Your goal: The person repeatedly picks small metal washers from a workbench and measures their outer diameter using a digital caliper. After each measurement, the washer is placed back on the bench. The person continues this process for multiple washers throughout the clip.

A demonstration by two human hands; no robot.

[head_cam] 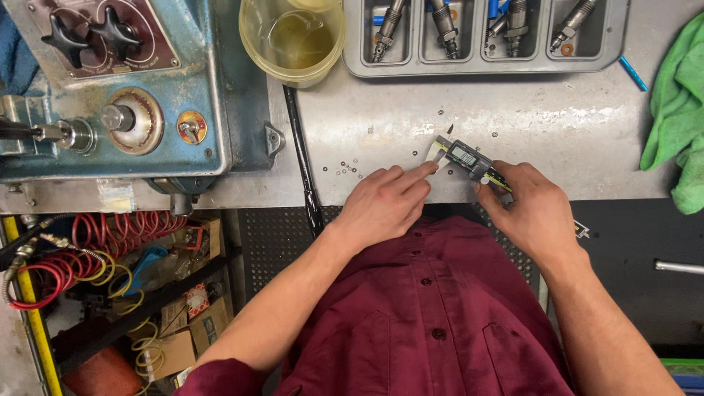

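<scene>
Digital caliper [468,158] lies low over the metal table [543,132], near its front edge, held between both hands of the person in the dark red shirt [433,308]. The right hand [532,209] grips the body of the caliper; its fingers are closed around the beam, and the thumb rests close to the small screen. The left hand [385,202] is at the jaw end of the tool. Its fingers [422,172] are stretched forward and pinched at the tips just beside the jaws. If they hold some small part there, I cannot tell, because it is too small to see.

Some tiny metal washers [346,169] lie scattered on the table, a little to the left of the left hand. At the far side of the table stands a grey tray [484,67] with separate compartments, and metal injectors [444,26] lie in them. Beside the tray, to the left, is a yellowish plastic cup [292,37]. A green cloth [678,110] lies at the right edge of the table. On the left stands a blue machine [125,88] with black knobs, and under it red coiled hoses [95,242] hang over cardboard boxes.
</scene>
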